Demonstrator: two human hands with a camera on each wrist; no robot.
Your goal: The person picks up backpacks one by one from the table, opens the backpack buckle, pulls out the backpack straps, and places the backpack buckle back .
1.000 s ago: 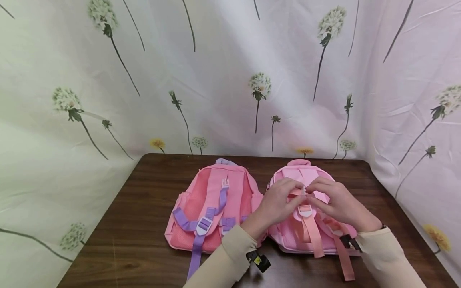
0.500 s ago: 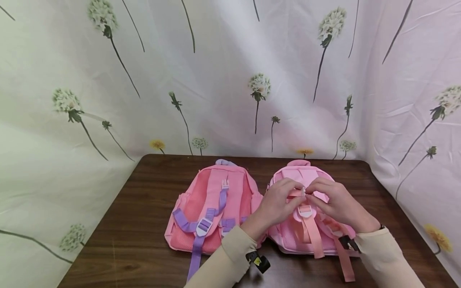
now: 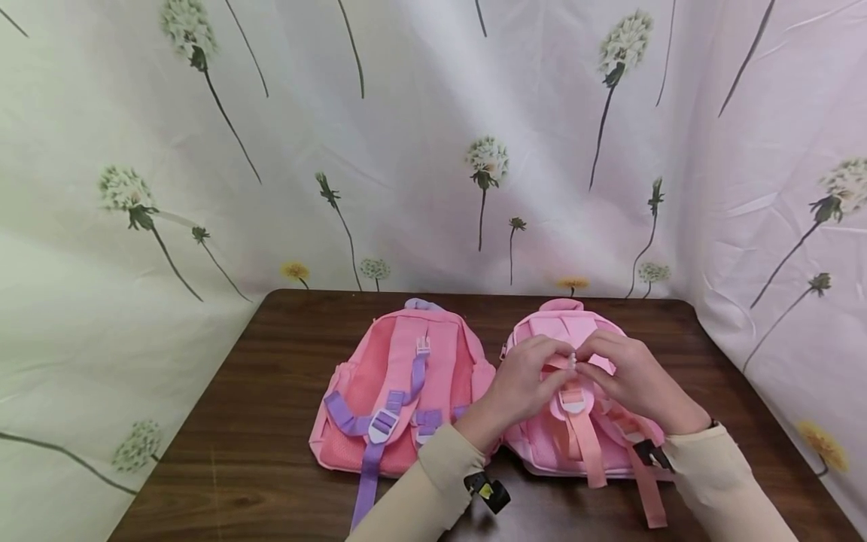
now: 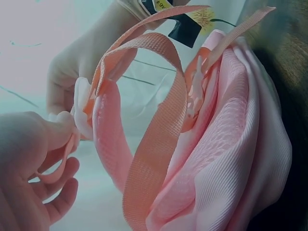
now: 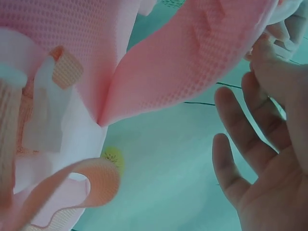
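Over the light pink backpack (image 3: 542,453), both hands meet at a small white plastic buckle (image 3: 572,360). My left hand (image 3: 520,382) pinches it from the left between thumb and fingers, and a narrow orange strap (image 4: 60,172) runs across those fingers. From the right, my right hand (image 3: 633,376) pinches the same buckle; its other fingers spread out loosely in the right wrist view. The fingertips hide much of the buckle. Just below the hands, a white slide adjuster (image 3: 574,406) sits on the raised padded shoulder strap (image 4: 109,125), its orange webbing (image 3: 591,450) hanging down.
A second pink backpack (image 3: 369,361) lies left of the first, straps upward. It has purple webbing (image 3: 369,482), a white slide adjuster (image 3: 383,426) and a small white buckle (image 3: 423,345). Both lie on a dark wooden table (image 3: 257,421) before a dandelion-print cloth (image 3: 406,150).
Both hands keep their pinch on the buckle. The right hand has shifted very slightly up and left, and the padded strap with its adjuster has tilted a little.
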